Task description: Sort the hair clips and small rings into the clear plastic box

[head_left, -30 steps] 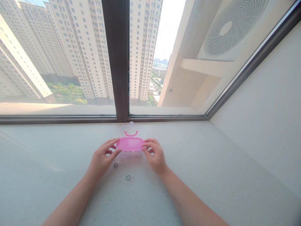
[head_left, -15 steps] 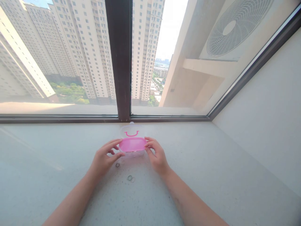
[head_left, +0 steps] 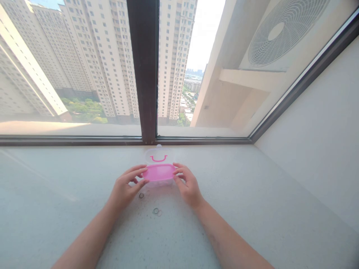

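A pink oval tray (head_left: 159, 172) sits level on top of a clear plastic box (head_left: 160, 184). My left hand (head_left: 127, 186) grips the tray's left end between thumb and fingers. At the right end, my right hand (head_left: 188, 185) pinches the tray in the same way. Behind it the box's clear lid (head_left: 159, 154), with a pink curved handle, stands open toward the window. One small dark ring (head_left: 141, 195) lies on the sill just below my left hand. Nearer to me are a green ring (head_left: 155, 211) and a pale ring (head_left: 159, 213), side by side.
The pale speckled sill (head_left: 70, 179) runs up to a dark window frame (head_left: 147, 74). A white wall (head_left: 316, 130) closes off the right side. Tall buildings and a large outdoor fan unit show beyond the glass.
The pink tray has settled slightly lower onto the clear box, covering the small gap at its front edge. Both hands keep hold of it. The view has shifted a little.
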Demonstrator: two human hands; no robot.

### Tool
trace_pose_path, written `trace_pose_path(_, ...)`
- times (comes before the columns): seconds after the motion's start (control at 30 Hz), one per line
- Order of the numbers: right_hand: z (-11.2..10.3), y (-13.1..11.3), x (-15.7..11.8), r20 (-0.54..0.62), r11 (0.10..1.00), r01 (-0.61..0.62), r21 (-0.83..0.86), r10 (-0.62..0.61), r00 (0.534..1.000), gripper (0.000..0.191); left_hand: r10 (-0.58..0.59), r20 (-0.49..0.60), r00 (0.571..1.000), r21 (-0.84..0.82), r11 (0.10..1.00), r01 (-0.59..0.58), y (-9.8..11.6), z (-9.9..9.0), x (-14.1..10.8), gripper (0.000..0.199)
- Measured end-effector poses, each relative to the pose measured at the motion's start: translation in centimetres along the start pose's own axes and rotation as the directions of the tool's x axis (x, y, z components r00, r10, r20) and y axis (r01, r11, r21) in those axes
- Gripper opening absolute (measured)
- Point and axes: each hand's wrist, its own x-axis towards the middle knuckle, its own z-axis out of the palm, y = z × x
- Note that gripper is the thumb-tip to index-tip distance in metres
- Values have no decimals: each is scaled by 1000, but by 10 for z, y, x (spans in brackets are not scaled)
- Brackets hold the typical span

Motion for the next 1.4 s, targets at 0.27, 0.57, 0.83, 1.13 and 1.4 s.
trace_pose_path(0.27,0,1,1,-29,1000,3,-30,-4,1000,13,-44,-15,999,-46,998,43,4,2,0,33)
trace_pose_path(0.57,-2,3,-2,52,996,-3,-85,7,999,32,-64,-62,996,-15,998,63,4,4,0,37)
trace_pose_path(0.83,-3,2,-1,56,987,42,-158,-34,998,32,-70,-59,996,12,997,71,5,4,0,37)
trace_pose_path(1.13,-2,-1,-1,132,974,67,-217,-39,990,38,-73,-58,996,-17,997,72,8,2,1,34)
trace_pose_path(1.4,0,1,-2,189,975,73,-209,-33,981,47,-153,-51,987,6,988,153,5,3,2,46)
